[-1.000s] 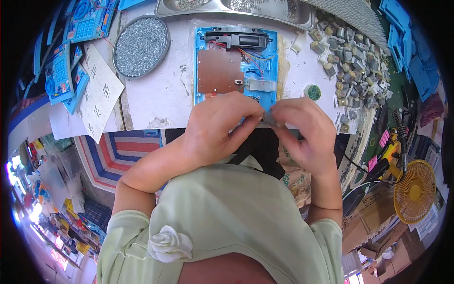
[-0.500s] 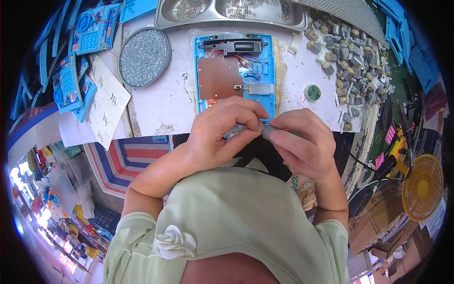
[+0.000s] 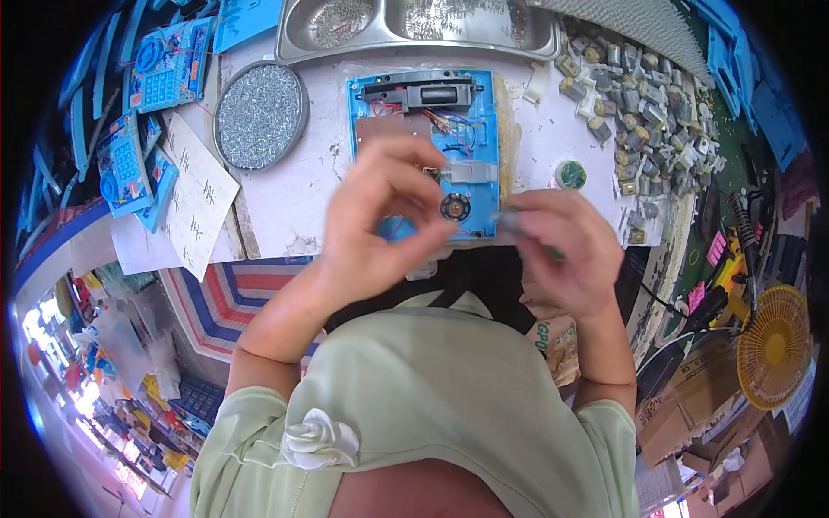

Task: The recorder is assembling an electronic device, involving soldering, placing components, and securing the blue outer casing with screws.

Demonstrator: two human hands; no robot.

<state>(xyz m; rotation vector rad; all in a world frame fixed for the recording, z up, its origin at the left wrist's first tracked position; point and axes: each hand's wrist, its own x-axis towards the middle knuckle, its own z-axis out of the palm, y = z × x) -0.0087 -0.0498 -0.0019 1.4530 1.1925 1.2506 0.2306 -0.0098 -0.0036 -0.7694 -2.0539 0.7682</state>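
In front of me on the table lies a blue plastic casing (image 3: 485, 142), its inside facing up. It carries a brown board (image 3: 390, 127), a black mechanism (image 3: 436, 95) along the far edge, thin wires, a clear plastic part (image 3: 473, 173) and a round black speaker (image 3: 455, 206). My left hand (image 3: 358, 220) hovers over the casing's near left part, thumb and fingers apart, nothing visible between them. It hides part of the board. Beside the near right corner, my right hand (image 3: 577, 250) pinches a small grey part (image 3: 508, 222), smeared by motion; it looks like a small motor.
Many small grey-and-white motors (image 3: 643, 121) are heaped at the right. A round dish of screws (image 3: 261, 116) stands left of the casing, and a metal tray (image 3: 393, 43) behind it. A small green-topped round container (image 3: 570, 174) sits to the right. Blue casings (image 3: 168, 73) pile up far left.
My hands were together over the casing's near edge, both at the grey part. They have separated: the left moved left and opened, the right kept the part. The casing shifted slightly left and nearer.
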